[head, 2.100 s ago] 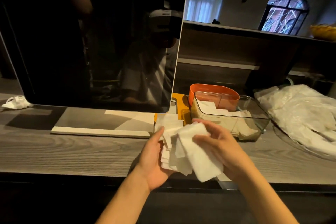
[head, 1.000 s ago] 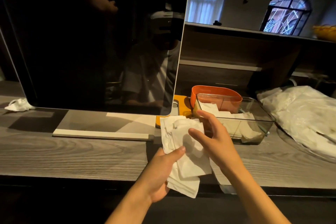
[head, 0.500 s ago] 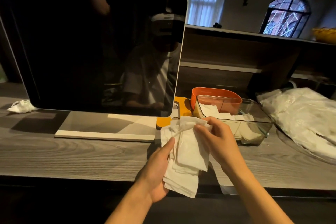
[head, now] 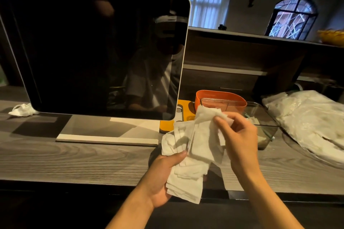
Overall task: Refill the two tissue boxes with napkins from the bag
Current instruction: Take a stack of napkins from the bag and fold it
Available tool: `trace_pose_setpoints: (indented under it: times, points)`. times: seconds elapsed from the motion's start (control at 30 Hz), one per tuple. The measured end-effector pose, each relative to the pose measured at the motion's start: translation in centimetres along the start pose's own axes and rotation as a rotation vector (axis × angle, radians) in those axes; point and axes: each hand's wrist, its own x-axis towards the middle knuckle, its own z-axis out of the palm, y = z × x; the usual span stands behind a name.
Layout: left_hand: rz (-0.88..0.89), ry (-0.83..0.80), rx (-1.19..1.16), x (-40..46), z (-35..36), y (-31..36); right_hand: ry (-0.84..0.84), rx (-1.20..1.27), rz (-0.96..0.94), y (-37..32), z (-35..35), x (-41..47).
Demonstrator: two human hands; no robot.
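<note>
White paper: we hold a loose stack of napkins (head: 188, 156) at lower centre of the frame, over the near edge of the grey wood counter (head: 74, 161).
Left hand: our left hand (head: 163, 178) grips the bottom of the stack, thumb curled across its front, other fingers hidden behind the paper.
Right hand: our right hand (head: 240, 135) pinches the top napkin at its upper corner, fingers curled narrow around the sheet, which stands lifted partly off the stack.
Clear box: the clear tissue box (head: 264, 117) sits right of centre, just behind our right hand; some napkins seem to lie in it, though the hand hides most of the inside.
Orange box: the orange tissue box (head: 219, 98) stands touching or just behind the clear one; we cannot tell which, nor what it contains.
Bag: the white bag (head: 312, 119) lies at the right edge of the frame, apart from both hands.
Other: a dark monitor (head: 93, 48) fills the upper left; a crumpled tissue (head: 22, 110) lies at the far left.
Step in hand: we judge this as separating one napkin from the stack before loading.
Next move: peel the sheet fully free without dragging its neighbours, then carry it right and back into the clear box, laying it flat.
Progress: partial; the orange box probably remains to be filled.
</note>
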Motion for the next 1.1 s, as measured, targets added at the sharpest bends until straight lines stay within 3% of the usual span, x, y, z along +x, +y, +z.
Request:
trace_pose_setpoints:
  times: [0.13,0.2,0.27,0.4,0.53,0.73,1.03,1.1]
  points:
    - [0.000,0.018,-0.061,0.2,0.0,-0.1,-0.012,0.343,0.160,-2.1,-1.2,0.9]
    - [0.023,0.051,-0.060,0.5,-0.1,-0.1,-0.109,0.346,0.284,-2.3,-1.2,0.9]
    - [0.021,0.065,-0.046,0.5,0.1,0.0,-0.205,0.197,0.372,-1.5,0.0,0.5]
    - [0.042,0.061,0.031,0.0,0.8,0.0,-0.206,-0.132,0.288,1.2,3.2,-0.7]
    - [0.077,0.112,0.141,-0.2,1.1,-0.3,-0.086,-0.075,0.222,1.5,4.4,-1.2]
    - [0.159,0.157,0.209,-0.4,1.2,-0.9,-0.193,-0.071,0.315,1.4,3.9,-1.6]
    - [0.136,0.102,0.138,-0.6,1.0,-0.5,-0.132,0.062,0.215,1.3,2.4,-1.7]
    - [0.118,0.106,0.111,-0.6,0.8,-0.5,-0.055,0.051,0.160,0.9,2.0,-1.5]
